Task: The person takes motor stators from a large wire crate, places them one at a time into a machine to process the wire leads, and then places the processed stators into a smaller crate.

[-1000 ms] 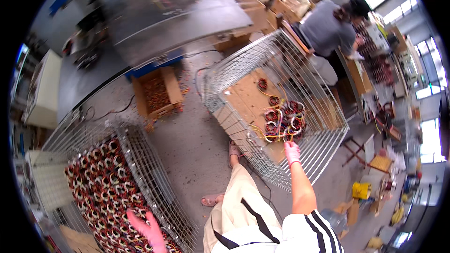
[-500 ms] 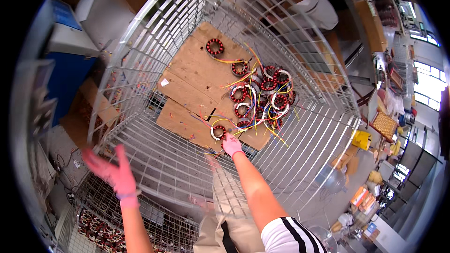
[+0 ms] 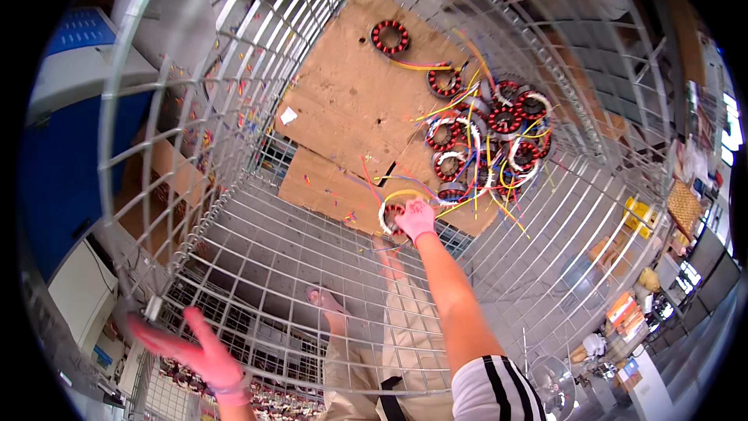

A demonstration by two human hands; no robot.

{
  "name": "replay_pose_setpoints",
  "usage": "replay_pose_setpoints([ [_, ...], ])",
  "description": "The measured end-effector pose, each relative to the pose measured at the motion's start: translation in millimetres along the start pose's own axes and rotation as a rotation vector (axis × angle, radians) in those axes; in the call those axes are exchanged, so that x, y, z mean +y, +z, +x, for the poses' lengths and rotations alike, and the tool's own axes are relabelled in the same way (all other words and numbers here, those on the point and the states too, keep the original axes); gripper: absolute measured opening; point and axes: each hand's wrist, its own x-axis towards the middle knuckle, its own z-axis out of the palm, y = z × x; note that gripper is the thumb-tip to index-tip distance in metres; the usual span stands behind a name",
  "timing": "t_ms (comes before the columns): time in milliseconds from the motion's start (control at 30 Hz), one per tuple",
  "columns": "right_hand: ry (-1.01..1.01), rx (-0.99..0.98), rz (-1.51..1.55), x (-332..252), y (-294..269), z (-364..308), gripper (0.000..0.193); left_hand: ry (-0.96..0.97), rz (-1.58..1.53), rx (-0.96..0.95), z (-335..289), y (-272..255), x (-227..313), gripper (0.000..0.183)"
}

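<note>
My right hand (image 3: 415, 218), in a pink glove, reaches deep into a wire mesh cage (image 3: 290, 327). Its fingers are closed on the right side of a motor stator (image 3: 387, 217), a ring with red windings, white binding and a yellow lead, lying near the front edge of the cardboard. The fingertips are partly hidden inside the ring. My left hand (image 3: 195, 351), gloved in pink too, is held outside the basket by its front left corner, fingers spread and holding nothing. More stators (image 3: 505, 118) lie heaped at the right, their coloured leads tangled together.
Brown cardboard (image 3: 331, 101) lines the cage floor, with wire scraps on it. Two stators, one of them a lone stator (image 3: 389, 37), lie toward the back. A blue cabinet (image 3: 70, 164) stands outside on the left. Below my left hand, a second mesh basket (image 3: 257, 390) holds many parts.
The view has moved in closer over the cage. My right hand has shifted onto the front stator's ring. My left hand stays spread outside and sits lower in the picture.
</note>
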Motion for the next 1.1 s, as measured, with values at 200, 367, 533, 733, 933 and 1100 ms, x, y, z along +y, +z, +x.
replay_pose_setpoints([
  [200, 0.017, 0.025, 0.937, -15, -87, -185, 0.067, 0.003, -0.213, -0.006, -9, -4, -9, 0.085],
  [367, -0.317, 0.137, 1.171, -66, -168, -338, 0.054, 0.074, -0.522, -0.311, -30, -52, -46, 0.074],
  [533, -0.801, -0.01, 0.853, -188, -270, -548, 0.056, -0.122, -1.761, -0.978, -82, -234, -91, 0.07],
  [733, -1.063, -0.534, 1.011, -302, -244, -673, 0.048, -0.225, -2.017, -0.842, -105, -369, -176, 0.041],
  [933, -1.061, -0.459, 0.723, -344, -234, -729, 0.043, -0.234, -2.11, -0.584, -135, -431, -215, 0.041],
  [1100, -1.004, -0.166, 0.648, -361, -235, -748, 0.043, -0.199, -2.26, 0.036, -133, -434, -222, 0.04],
])
